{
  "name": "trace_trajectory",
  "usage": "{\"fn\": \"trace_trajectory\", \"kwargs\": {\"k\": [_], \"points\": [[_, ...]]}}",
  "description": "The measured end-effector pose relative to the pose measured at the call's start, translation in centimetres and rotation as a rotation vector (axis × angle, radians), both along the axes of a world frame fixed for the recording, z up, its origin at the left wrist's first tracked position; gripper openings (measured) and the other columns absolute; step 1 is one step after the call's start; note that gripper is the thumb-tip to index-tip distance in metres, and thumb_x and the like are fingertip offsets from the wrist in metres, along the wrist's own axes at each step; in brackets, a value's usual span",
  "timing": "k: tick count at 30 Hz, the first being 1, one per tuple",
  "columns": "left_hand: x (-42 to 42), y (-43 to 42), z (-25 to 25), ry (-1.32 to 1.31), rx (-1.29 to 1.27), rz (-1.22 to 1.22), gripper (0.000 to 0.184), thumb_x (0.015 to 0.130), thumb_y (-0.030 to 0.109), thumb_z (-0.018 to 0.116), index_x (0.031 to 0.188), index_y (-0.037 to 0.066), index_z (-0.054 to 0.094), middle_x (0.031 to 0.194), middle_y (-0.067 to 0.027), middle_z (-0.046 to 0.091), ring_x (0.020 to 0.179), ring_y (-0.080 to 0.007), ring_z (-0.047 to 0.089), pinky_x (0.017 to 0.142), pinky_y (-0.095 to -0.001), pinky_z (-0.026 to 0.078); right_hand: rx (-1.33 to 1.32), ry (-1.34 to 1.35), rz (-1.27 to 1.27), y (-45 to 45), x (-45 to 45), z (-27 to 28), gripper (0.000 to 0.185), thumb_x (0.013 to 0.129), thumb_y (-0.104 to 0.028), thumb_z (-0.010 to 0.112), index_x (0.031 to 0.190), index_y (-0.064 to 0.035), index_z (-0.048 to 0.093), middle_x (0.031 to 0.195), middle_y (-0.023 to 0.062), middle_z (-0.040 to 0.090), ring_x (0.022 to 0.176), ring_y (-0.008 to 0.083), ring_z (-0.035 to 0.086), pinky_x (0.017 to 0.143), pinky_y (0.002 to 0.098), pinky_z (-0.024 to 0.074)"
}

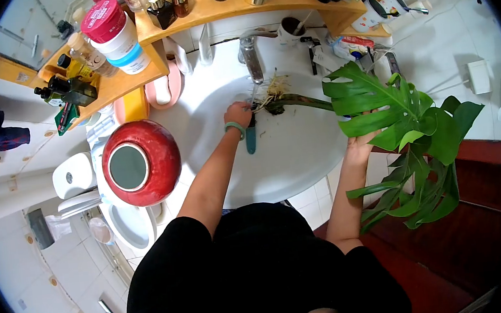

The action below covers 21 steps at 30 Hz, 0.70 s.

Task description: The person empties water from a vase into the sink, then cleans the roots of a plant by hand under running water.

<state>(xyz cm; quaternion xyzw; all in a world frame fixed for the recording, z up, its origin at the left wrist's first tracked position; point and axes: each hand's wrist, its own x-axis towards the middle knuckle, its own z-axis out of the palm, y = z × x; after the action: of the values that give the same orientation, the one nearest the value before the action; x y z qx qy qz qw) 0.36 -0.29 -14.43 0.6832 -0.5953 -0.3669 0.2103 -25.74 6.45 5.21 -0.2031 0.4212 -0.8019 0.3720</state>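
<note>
A monstera plant (372, 102) with big split leaves lies across the right side of the white sink (299, 158). Its thick stem (305, 99) reaches over the basin and ends in pale, tangled roots (276, 90) below the faucet (250, 60). My right hand (362, 141) is closed around the plant under its leaves, which partly hide the fingers. At the roots, my left hand (237, 114) is closed on a slim tool with a teal and black handle (251, 139). The tool's upper end is too small to make out against the roots.
An upturned red glazed pot (166, 158) stands left of the sink. A wooden shelf (200, 11) crowded with bottles and jars curves above the basin. A dark cup (290, 31) is behind the faucet, and a toilet (129, 223) is at the left.
</note>
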Motion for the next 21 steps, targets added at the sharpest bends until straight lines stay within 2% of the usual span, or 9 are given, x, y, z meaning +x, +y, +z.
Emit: {"fn": "trace_trajectory", "kwargs": {"k": [1,2,4,8,11,13,17,19,21], "points": [[-0.3,0.1,1.3,-0.103,0.095,-0.122,0.028,0.077,0.034,0.06,0.095,0.014,0.067,0.09,-0.0082,0.065,0.08,-0.0242,0.062,0.076,-0.0342,0.047,-0.006,-0.013,0.013,0.0,-0.1,0.0,0.041,0.093,-0.023,0.039,0.129,-0.0028,0.036,0.124,0.0119,0.048,0.104,0.0233,0.054,0.085,0.0338,0.0489],[-0.5,0.2,1.2,-0.101,0.095,-0.122,0.028,0.077,0.034,0.06,0.095,0.014,0.067,0.09,-0.0082,0.065,0.08,-0.0242,0.062,0.076,-0.0342,0.047,-0.006,-0.011,0.013,0.0,-0.1,0.0,0.041,0.093,-0.023,0.039,0.129,-0.0028,0.036,0.124,0.0119,0.048,0.104,0.0233,0.054,0.085,0.0338,0.0489],[-0.8,0.3,0.7,0.011,0.097,-0.192,0.027,0.076,0.032,0.063,0.093,0.012,0.068,0.087,-0.0081,0.066,0.078,-0.0224,0.063,0.073,-0.0332,0.048,-0.024,-0.046,0.037,0.0,0.2,0.2,0.042,0.093,-0.023,0.04,0.13,-0.0034,0.035,0.124,0.0104,0.048,0.104,0.0218,0.053,0.085,0.0332,0.0491],[-1.0,-0.5,0.2,0.133,0.106,-0.14,0.026,0.073,0.033,0.066,0.086,0.01,0.069,0.079,-0.0065,0.067,0.072,-0.0208,0.063,0.068,-0.0307,0.049,-0.05,-0.08,0.014,0.0,1.1,1.0,0.042,0.093,-0.023,0.039,0.13,-0.0039,0.035,0.124,0.0101,0.048,0.105,0.0207,0.053,0.085,0.032,0.0492],[-0.6,-1.4,-1.2,0.095,0.006,-0.15,0.02,0.074,0.026,0.067,0.081,0.008,0.07,0.073,-0.0064,0.067,0.066,-0.018,0.063,0.061,-0.0283,0.05,0.078,-0.021,-0.018,0.8,1.2,0.7,0.047,0.091,-0.034,0.041,0.128,-0.0057,0.038,0.125,0.0104,0.046,0.11,0.0226,0.048,0.092,0.036,0.0424],[-0.3,-2.2,-2.5,0.291,0.022,0.022,0.01,0.071,0.021,0.067,0.072,0.012,0.07,0.072,-0.0046,0.067,0.065,-0.0198,0.063,0.063,-0.0289,0.049,0.163,0.016,-0.036,1.0,1.3,0.5,0.05,0.089,-0.041,0.042,0.126,-0.0069,0.041,0.126,0.0107,0.044,0.114,0.0238,0.044,0.097,0.0386,0.0378],[0.3,-3.3,-5.2,0.442,0.055,0.059,0.004,0.069,0.012,0.068,0.072,0.01,0.07,0.069,-0.0053,0.066,0.061,-0.0172,0.062,0.06,-0.0285,0.049,0.13,-0.007,-0.031,0.6,1.3,0.2,0.05,0.089,-0.041,0.043,0.125,-0.0069,0.041,0.125,0.0106,0.044,0.114,0.0238,0.044,0.097,0.0389,0.038],[0.7,-3.2,-3.4,0.478,0.077,0.031,0.006,0.068,0.003,0.07,0.073,0.003,0.068,0.07,-0.0068,0.066,0.066,-0.0123,0.062,0.059,-0.0268,0.05,0.1,-0.012,-0.021,0.3,1.3,0.1,0.05,0.089,-0.041,0.043,0.125,-0.0069,0.041,0.125,0.0106,0.044,0.114,0.0238,0.044,0.097,0.0391,0.0381],[0.6,-3.4,-3.6,0.424,0.06,-0.012,0.007,0.067,0.004,0.071,0.073,0.003,0.068,0.07,-0.0072,0.066,0.066,-0.0134,0.062,0.059,-0.0272,0.05,0.081,-0.014,-0.015,0.1,1.3,0.0,0.05,0.089,-0.041,0.043,0.125,-0.0068,0.041,0.125,0.0106,0.045,0.114,0.0238,0.045,0.097,0.0392,0.0382]]}}
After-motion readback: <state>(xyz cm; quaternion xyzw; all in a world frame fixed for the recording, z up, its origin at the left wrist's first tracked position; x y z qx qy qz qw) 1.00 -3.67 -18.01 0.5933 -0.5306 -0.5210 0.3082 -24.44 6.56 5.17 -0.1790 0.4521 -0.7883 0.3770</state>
